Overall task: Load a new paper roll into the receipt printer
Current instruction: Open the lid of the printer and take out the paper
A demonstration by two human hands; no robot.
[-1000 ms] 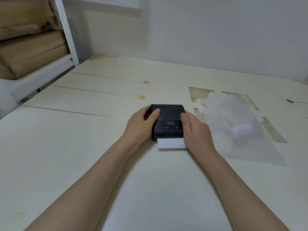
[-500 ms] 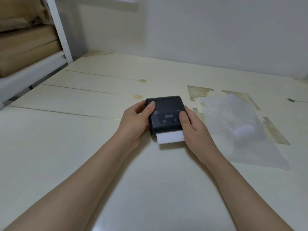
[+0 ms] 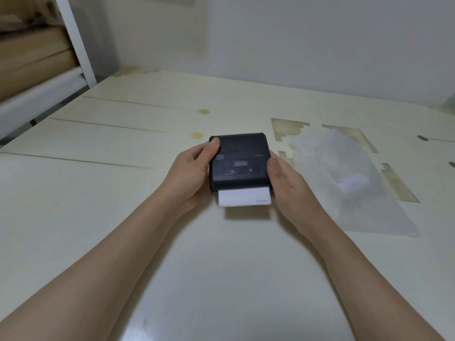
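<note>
Pale wooden table [image 3: 123,242] with plank seams, a few brown stains and patches of worn finish, set against a plain white wall [image 3: 320,45]. At far left, a white shelf frame [image 3: 73,40] with brown bundles stacked inside. Near the middle of the table, a small black printer [image 3: 240,161], lid shut, little screen and buttons on top. Left hand [image 3: 189,173] clasped on the printer's left side, thumb lying over the top far corner. Right hand [image 3: 290,183] clasped on the right side, thumb pressed along the edge. From the printer's near edge, a short white strip of paper [image 3: 243,197] sticking out toward the person, faint print at its right corner, too small to read. Whether the printer rests on the table or hangs just above it: cannot tell. Just right of the right hand, a crumpled clear plastic bag [image 3: 349,193] lying flat on the table, with a small white paper roll [image 3: 354,182] inside it.
</note>
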